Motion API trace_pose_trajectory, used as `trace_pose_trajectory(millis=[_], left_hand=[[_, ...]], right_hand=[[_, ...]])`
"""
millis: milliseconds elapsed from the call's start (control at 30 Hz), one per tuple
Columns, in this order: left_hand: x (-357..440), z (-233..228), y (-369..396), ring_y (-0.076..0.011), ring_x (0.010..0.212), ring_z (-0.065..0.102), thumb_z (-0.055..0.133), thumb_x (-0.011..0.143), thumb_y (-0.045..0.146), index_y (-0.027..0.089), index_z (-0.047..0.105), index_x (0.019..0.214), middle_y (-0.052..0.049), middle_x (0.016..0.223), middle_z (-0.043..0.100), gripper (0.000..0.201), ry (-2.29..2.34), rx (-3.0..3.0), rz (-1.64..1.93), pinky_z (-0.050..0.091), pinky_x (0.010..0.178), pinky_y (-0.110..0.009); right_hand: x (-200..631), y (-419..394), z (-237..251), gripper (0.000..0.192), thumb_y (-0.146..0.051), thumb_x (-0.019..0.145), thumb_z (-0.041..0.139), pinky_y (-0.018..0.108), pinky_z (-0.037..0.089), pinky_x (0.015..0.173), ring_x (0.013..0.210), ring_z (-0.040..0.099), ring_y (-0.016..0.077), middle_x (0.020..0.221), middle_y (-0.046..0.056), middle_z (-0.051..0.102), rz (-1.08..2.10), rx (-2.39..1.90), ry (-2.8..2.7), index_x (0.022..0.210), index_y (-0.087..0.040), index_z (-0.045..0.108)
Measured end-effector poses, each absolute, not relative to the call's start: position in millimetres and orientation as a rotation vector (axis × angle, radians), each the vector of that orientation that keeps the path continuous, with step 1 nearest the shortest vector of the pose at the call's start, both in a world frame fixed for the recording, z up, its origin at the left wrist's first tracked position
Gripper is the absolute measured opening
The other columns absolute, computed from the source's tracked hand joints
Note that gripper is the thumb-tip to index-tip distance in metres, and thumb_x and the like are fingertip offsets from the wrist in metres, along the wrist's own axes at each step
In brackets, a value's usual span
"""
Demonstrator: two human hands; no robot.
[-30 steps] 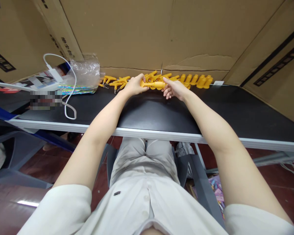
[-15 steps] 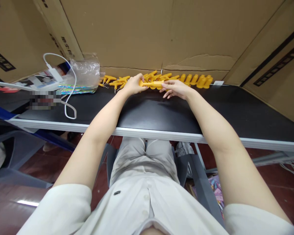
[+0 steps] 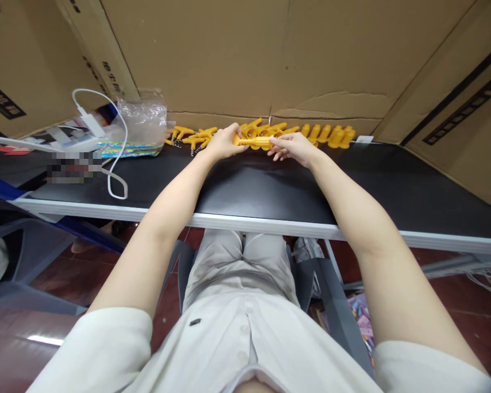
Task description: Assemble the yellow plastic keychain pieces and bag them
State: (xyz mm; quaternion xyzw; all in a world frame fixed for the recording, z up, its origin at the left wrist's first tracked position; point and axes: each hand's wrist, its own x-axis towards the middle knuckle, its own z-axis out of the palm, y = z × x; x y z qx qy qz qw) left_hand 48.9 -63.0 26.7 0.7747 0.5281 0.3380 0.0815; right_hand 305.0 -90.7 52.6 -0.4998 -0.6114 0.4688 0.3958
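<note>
A: Since the earlier frame, the right hand (image 3: 295,148) has been curled in closer on the yellow piece (image 3: 253,141), held at upper centre with the left hand (image 3: 224,143); both are closed on it.

B: A slip could scatter the yellow row (image 3: 329,135) behind; the plastic bag (image 3: 141,123) and cable (image 3: 117,164) crowd the upper left.

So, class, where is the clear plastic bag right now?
In the head view the clear plastic bag sits far left on the black table, against the cardboard wall, between the white cable and the yellow plastic pieces.
</note>
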Motion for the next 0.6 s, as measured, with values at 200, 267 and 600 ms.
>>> trace_pose_trajectory(millis=[200, 267, 600], left_hand=[[50.3, 26.7, -63.7, -0.0344, 0.110, 0.074, 0.087, 0.083, 0.029, 0.027, 0.068, 0.113, -0.003, 0.092, 0.068, 0.036, 1.591, 2.318, 0.984, 0.056, 0.107, -0.047], [50.3, 26.6, -63.5, -0.0337, 0.108, 0.074, 0.087, 0.083, 0.029, 0.027, 0.067, 0.112, -0.003, 0.091, 0.068, 0.035, 1.593, 2.324, 0.980, 0.056, 0.106, -0.046], [51.9, 28.1, -65.0, -0.0339, 0.107, 0.075, 0.085, 0.085, 0.029, 0.027, 0.065, 0.108, -0.003, 0.090, 0.068, 0.031, 1.611, 2.321, 0.961, 0.057, 0.105, -0.046]], right_hand=[[301.6, -91.3, 52.7, 0.039, -0.051, 0.100, 0.091, 0.022, 0.050, 0.049, 0.051, 0.069, 0.0150, 0.073, 0.008, 0.079, 1.207, -1.311, -1.516, 0.097, -0.019, 0.070], [301.8, -89.9, 52.2, 0.039, -0.053, 0.102, 0.089, 0.023, 0.050, 0.049, 0.051, 0.069, 0.0152, 0.073, 0.008, 0.080, 1.213, -1.317, -1.521, 0.100, -0.019, 0.070], [303.8, -87.9, 52.1, 0.040, -0.055, 0.101, 0.088, 0.024, 0.051, 0.050, 0.050, 0.068, 0.0159, 0.070, 0.005, 0.077, 1.250, -1.316, -1.497, 0.102, -0.021, 0.067]])
